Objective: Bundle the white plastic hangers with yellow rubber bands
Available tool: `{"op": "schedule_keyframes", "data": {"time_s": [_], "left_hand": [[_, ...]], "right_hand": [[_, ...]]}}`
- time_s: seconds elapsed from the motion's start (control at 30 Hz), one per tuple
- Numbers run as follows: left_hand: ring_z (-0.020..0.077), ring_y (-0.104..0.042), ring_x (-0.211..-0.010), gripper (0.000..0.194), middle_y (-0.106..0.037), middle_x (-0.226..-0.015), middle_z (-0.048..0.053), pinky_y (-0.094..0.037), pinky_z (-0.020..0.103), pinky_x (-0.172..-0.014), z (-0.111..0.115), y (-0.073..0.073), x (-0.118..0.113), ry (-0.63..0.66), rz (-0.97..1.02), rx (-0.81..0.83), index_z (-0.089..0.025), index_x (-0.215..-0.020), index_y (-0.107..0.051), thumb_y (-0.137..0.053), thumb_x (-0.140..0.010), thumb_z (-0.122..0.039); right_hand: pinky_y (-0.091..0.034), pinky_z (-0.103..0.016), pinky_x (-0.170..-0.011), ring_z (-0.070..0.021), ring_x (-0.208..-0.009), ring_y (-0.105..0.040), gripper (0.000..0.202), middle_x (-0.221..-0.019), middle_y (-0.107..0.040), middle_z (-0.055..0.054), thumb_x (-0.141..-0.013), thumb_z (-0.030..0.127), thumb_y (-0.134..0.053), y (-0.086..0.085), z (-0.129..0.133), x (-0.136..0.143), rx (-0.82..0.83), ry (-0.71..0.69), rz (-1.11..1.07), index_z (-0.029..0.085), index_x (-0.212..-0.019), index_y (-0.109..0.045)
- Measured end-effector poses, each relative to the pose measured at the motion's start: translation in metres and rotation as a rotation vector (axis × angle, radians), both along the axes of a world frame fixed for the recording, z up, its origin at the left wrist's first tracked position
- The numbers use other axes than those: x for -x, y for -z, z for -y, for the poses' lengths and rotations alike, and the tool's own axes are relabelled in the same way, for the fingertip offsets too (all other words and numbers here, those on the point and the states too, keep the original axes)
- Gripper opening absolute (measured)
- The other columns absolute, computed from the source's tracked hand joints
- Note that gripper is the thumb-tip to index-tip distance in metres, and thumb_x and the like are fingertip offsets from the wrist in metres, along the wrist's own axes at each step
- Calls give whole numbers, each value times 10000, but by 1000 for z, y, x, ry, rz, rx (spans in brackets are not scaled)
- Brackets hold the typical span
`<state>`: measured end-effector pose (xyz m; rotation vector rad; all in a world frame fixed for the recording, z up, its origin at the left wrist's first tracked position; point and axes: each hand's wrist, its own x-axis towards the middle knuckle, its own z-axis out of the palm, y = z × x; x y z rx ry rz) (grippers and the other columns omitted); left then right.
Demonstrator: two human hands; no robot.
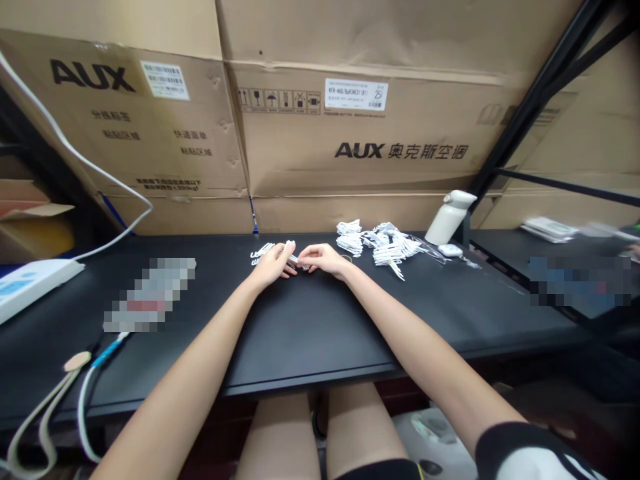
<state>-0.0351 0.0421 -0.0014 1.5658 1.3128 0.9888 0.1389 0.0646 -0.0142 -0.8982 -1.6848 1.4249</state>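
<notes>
My left hand [273,264] is closed around a small bunch of thin white strips [290,248], whose ends show above the thumb. Close on its right, my right hand [323,259] has its fingers pinched together at the end of the same bunch. What exactly the strips are is too small to make out. Just behind my left hand lie a few loose white pieces with bent ends [256,255]. A thin yellowish loop [346,258], like a rubber band, rests by my right wrist. Farther right are white bundles [350,237] and a larger heap of them [393,248].
On the black table [310,333], a cream bottle [450,218] stands at the back right beside a small white case [450,251]. At left lie a blurred-out phone-like device [150,293] with a cable and a white power strip [37,283]. Cardboard [360,180] walls the back.
</notes>
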Motion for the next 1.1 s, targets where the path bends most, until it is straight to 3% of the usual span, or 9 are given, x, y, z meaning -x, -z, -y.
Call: {"op": "schedule_keyframes", "data": {"time_s": [0.3, 0.67, 0.83, 0.97, 1.1], "left_hand": [[157, -628, -443, 417, -684, -662, 57, -485, 231, -438, 2, -3, 2, -10, -30, -9, -140, -1013, -583, -398, -920, -502], [164, -646, -523, 331, -676, -668, 53, -508, 240, -455, 5, -8, 1, -43, -5, 10, -155, -913, -589, -422, -919, -441], [182, -659, -538, 343, -684, -703, 63, -485, 236, -420, 3, -7, 5, 20, -50, -9, -166, -855, -571, -451, -893, -484], [120, -513, -345, 375, -618, -536, 14, -375, 200, -351, 2, -5, 11, 44, -155, -163, -186, -749, -549, -436, -890, -514], [108, -448, -305, 445, -546, -452, -11, -329, 204, -336, 2, -8, 14, -78, -96, -217, -191, -677, -528, -409, -882, -568]], "right_hand": [[-484, -206, -604, -92, -611, -602, 267, -706, -703, -29, -619, 338, -780, -3, 3, 0, -5, -13, -1, 135, -768, -692], [-474, -199, -592, -95, -629, -602, 251, -698, -694, -21, -640, 339, -767, -1, 2, 0, -60, -30, 10, 141, -786, -716], [-481, -211, -586, -92, -587, -588, 270, -657, -684, -13, -612, 346, -785, -1, 5, 4, -70, -67, -7, 134, -764, -717], [-492, -210, -572, -102, -613, -596, 283, -682, -682, -21, -617, 358, -780, 1, 10, 13, -75, -66, -23, 131, -771, -709], [-498, -217, -553, -102, -615, -593, 313, -754, -681, -32, -696, 422, -713, -1, 15, 22, -70, -15, -48, 142, -832, -682]]}}
